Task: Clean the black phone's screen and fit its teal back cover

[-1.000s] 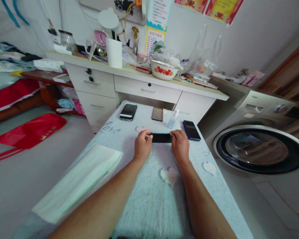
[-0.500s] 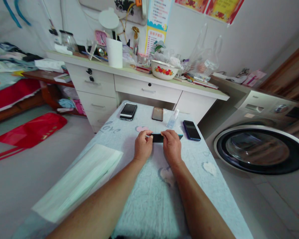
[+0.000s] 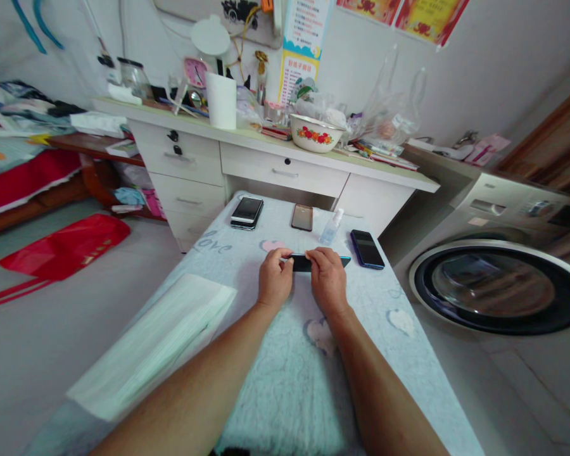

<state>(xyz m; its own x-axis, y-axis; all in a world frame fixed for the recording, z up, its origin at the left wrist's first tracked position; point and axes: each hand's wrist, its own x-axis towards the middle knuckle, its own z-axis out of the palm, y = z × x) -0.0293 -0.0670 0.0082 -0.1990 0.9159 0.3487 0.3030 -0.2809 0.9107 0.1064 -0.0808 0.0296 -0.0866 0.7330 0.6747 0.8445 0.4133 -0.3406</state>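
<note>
A dark phone (image 3: 301, 263) is held sideways above the cloth-covered table (image 3: 285, 380). My left hand (image 3: 274, 278) pinches its left end between thumb and fingers. Closed on its right part is my right hand (image 3: 329, 278), whose fingers hide much of that side. Beyond the hands lie a phone case (image 3: 303, 217) and an upright clear spray bottle (image 3: 331, 228). Another dark phone (image 3: 367, 249) rests to the right. At the far left of the table are stacked phones (image 3: 247, 212).
White folded sheets (image 3: 154, 345) lie along the table's left side. Behind stands a white desk (image 3: 285, 171) with a paper roll (image 3: 221, 101) and a flowered bowl (image 3: 316, 134) on top. A washing machine (image 3: 498, 253) is at the right, a red bag (image 3: 76, 247) on the floor.
The whole view has shifted very slightly. Both hands keep the same grip on the phone.
</note>
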